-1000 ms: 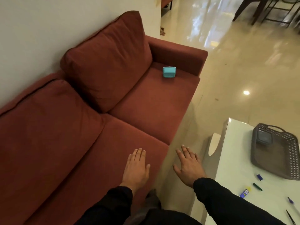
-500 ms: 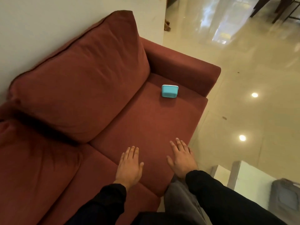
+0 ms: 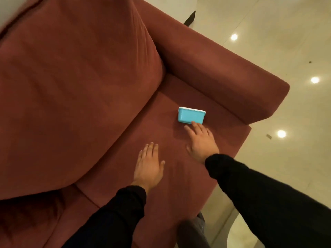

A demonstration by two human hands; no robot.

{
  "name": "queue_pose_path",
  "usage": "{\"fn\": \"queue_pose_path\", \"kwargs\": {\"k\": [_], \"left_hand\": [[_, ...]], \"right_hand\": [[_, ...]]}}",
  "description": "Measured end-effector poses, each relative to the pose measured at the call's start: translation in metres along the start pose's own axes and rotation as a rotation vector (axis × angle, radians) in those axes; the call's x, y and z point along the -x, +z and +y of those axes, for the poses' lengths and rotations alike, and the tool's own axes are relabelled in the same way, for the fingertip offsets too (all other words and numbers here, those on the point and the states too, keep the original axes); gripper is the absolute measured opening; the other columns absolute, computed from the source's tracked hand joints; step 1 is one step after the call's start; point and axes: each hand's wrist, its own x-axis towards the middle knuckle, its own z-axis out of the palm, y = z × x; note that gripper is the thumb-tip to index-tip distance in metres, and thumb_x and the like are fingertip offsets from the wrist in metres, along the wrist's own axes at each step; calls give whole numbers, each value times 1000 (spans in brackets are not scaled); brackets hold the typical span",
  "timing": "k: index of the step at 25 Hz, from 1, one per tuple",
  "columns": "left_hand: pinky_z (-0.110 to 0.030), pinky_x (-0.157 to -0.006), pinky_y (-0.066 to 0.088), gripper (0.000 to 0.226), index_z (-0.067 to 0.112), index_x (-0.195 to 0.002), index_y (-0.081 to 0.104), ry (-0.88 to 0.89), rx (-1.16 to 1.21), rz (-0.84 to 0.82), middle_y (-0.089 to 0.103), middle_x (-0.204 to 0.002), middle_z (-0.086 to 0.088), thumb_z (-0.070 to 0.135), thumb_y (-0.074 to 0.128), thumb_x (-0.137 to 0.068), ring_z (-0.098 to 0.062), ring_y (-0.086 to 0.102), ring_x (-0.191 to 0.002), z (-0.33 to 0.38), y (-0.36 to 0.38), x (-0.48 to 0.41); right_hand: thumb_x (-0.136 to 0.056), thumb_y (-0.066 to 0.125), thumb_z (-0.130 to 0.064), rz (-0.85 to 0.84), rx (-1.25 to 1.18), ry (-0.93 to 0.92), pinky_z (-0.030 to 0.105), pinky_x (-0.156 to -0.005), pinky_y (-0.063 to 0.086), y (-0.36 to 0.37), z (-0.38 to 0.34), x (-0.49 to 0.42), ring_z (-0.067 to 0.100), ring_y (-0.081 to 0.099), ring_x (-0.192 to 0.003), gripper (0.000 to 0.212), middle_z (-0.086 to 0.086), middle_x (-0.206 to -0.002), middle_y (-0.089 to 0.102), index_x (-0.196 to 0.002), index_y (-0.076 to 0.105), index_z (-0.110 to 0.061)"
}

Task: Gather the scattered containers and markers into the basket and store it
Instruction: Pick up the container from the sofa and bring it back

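Observation:
A small turquoise container (image 3: 190, 117) with a white lid lies on its side on the red sofa seat (image 3: 155, 133), close to the armrest. My right hand (image 3: 201, 142) reaches over the seat with straight fingers, and its fingertips touch the container's near edge. My left hand (image 3: 149, 166) hovers flat and open over the seat, to the left of and behind the right hand, holding nothing. The basket and the markers are out of view.
The sofa's armrest (image 3: 215, 72) rises just beyond the container, and a big back cushion (image 3: 75, 83) fills the left. Glossy tiled floor (image 3: 286, 42) lies to the right. A white table corner (image 3: 238, 235) shows at the bottom right.
I have moved closer to the sofa's right end, so the table and basket left the view. My right hand stretched forward until its fingertips met the turquoise container. My left hand stayed open.

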Motion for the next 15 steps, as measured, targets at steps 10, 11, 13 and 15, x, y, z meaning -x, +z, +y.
{"fn": "queue_pose_path", "kwargs": {"k": [10, 11, 13, 15], "left_hand": [[-46, -121, 14, 75, 11, -154, 15, -8, -60, -105, 11, -162, -11, 41, 51, -95, -27, 7, -150, 5, 38, -159], [-46, -121, 13, 77, 12, -154, 14, -15, -58, -126, 8, -163, -10, 41, 52, -94, -26, 5, -150, 4, 41, -161], [-46, -121, 12, 78, 12, -154, 13, -37, -40, -158, 5, -163, -10, 42, 52, -94, -26, 3, -150, 0, 50, -158], [-46, -121, 12, 78, 12, -155, 13, -58, -32, -184, 4, -163, -10, 43, 52, -94, -27, 3, -150, -2, 55, -143]], "right_hand": [[-100, 36, -59, -73, -47, -30, 53, -118, 23, 11, 73, -179, 33, 20, -149, 66, 10, -163, 24, -156, 28, -27], [-99, 30, -65, -153, -32, -35, 54, -119, 21, 15, 71, -178, 33, 17, -150, 68, 8, -165, 20, -158, 23, -31], [-98, 26, -68, -247, -27, -57, 56, -120, 16, 20, 68, -174, 35, 12, -152, 67, 7, -167, 11, -158, 17, -39], [-99, 29, -64, -334, -11, -103, 59, -121, 9, 21, 64, -164, 37, 5, -153, 64, 9, -168, 1, -157, 11, -44]]}}
